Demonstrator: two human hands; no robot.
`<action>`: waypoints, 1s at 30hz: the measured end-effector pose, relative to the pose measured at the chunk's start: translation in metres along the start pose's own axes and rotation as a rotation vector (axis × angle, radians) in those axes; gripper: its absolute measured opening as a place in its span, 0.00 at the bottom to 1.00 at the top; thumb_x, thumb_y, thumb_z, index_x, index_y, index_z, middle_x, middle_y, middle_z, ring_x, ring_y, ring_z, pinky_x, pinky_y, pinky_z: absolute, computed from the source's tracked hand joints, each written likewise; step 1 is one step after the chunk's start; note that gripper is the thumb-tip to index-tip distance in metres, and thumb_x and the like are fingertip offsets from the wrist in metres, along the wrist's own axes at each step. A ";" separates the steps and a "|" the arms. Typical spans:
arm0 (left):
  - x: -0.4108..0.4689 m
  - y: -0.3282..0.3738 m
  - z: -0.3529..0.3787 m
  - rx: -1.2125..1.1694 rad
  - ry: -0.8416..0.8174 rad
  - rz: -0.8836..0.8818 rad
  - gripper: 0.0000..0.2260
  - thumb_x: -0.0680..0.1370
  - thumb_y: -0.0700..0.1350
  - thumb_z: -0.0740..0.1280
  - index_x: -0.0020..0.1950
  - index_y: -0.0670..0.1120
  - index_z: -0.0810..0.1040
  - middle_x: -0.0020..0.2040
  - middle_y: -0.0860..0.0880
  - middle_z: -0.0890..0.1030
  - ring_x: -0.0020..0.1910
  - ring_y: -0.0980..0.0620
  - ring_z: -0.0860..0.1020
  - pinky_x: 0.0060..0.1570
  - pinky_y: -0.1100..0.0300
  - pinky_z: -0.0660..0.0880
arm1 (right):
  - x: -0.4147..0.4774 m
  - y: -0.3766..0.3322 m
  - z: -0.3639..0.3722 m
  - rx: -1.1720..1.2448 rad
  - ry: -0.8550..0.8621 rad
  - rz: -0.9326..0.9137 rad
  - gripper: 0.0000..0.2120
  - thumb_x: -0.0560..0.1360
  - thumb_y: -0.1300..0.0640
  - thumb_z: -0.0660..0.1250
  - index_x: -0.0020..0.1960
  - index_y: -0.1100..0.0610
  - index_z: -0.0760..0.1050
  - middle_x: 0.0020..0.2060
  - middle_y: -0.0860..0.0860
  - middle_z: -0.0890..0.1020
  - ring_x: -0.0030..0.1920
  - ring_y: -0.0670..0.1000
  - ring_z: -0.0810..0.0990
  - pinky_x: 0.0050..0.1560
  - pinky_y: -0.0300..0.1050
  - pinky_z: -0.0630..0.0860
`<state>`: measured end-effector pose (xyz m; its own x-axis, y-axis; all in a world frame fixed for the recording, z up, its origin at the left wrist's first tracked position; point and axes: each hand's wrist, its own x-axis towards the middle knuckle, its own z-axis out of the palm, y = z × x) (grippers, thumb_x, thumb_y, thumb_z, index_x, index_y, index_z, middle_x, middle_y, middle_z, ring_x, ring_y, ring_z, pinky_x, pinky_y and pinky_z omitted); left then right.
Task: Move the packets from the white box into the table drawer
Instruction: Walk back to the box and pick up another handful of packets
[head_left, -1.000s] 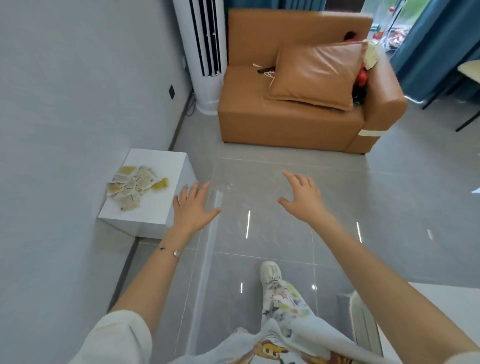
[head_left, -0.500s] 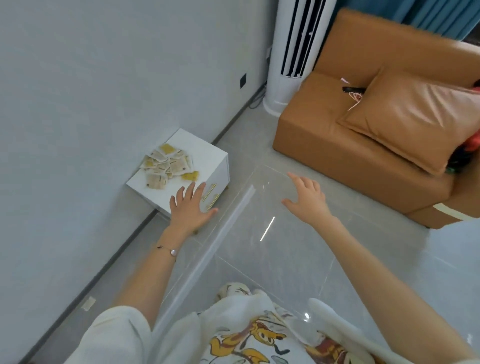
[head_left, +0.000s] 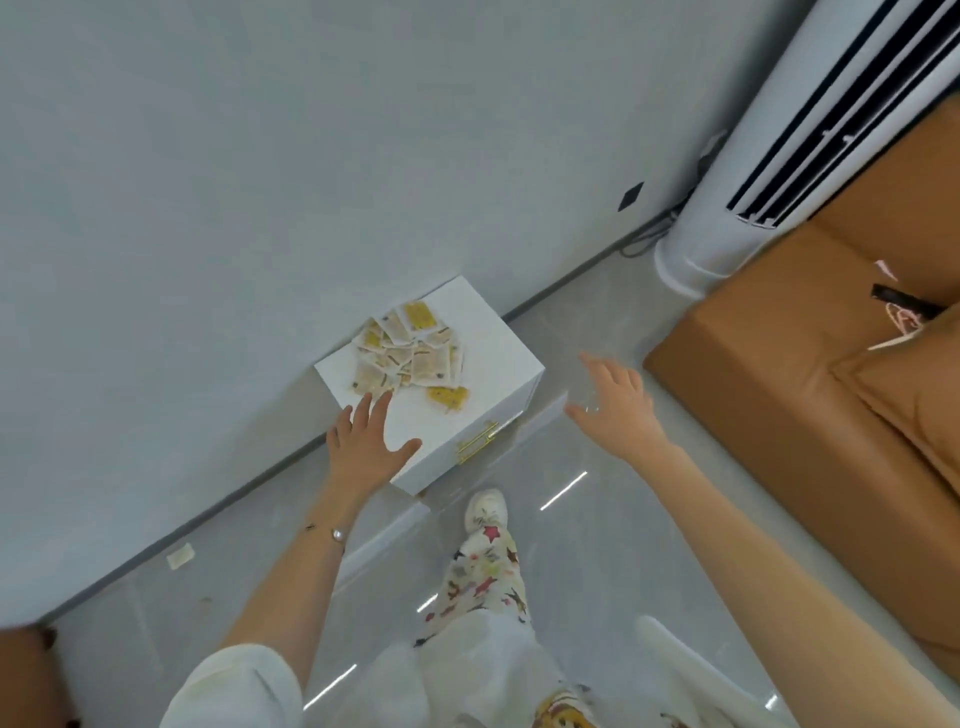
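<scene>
A low white box (head_left: 498, 358) stands on the floor against the grey wall. Several yellow-and-white packets (head_left: 410, 353) lie in a loose heap on its top. Its front face carries a gold handle (head_left: 475, 441). My left hand (head_left: 366, 447) hovers over the near corner of the box, fingers spread and empty, fingertips just short of the packets. My right hand (head_left: 618, 405) is held open in the air to the right of the box, above the floor. Whether the front face is a drawer, I cannot tell.
A tan sofa (head_left: 810, 395) with a cushion fills the right side. A tall white air conditioner (head_left: 737, 182) stands in the corner by the wall. My leg and white shoe (head_left: 485, 512) are just below the box. Glossy grey floor lies between box and sofa.
The view has swung left and down, and the box is now closer and nearer the centre. My left hand has come over its near corner. Both hands stay empty.
</scene>
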<state>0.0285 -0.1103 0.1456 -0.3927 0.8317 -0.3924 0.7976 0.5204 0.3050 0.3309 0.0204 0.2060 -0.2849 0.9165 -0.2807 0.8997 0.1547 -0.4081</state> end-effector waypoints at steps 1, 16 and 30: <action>0.015 0.002 -0.001 -0.015 -0.017 -0.027 0.37 0.75 0.65 0.62 0.79 0.56 0.50 0.80 0.50 0.50 0.78 0.43 0.50 0.74 0.43 0.49 | 0.020 -0.003 -0.001 -0.010 -0.018 -0.007 0.35 0.75 0.47 0.66 0.77 0.47 0.54 0.73 0.52 0.63 0.74 0.57 0.57 0.71 0.56 0.59; 0.205 -0.029 0.074 -0.090 -0.164 -0.326 0.37 0.76 0.65 0.61 0.79 0.57 0.46 0.80 0.52 0.50 0.78 0.45 0.49 0.75 0.45 0.49 | 0.312 -0.044 0.152 -0.282 -0.395 -0.362 0.34 0.77 0.42 0.61 0.78 0.47 0.50 0.75 0.53 0.59 0.74 0.56 0.57 0.71 0.53 0.59; 0.316 -0.052 0.199 -0.842 0.365 -1.049 0.43 0.73 0.59 0.71 0.79 0.48 0.51 0.79 0.43 0.54 0.77 0.43 0.50 0.73 0.42 0.52 | 0.440 -0.085 0.329 0.026 -0.460 -0.100 0.40 0.74 0.36 0.63 0.77 0.52 0.52 0.71 0.54 0.64 0.69 0.59 0.63 0.63 0.57 0.68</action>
<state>-0.0462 0.0874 -0.1670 -0.8285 -0.0798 -0.5543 -0.4009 0.7755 0.4876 0.0205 0.2891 -0.1681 -0.4917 0.6380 -0.5925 0.8536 0.2187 -0.4729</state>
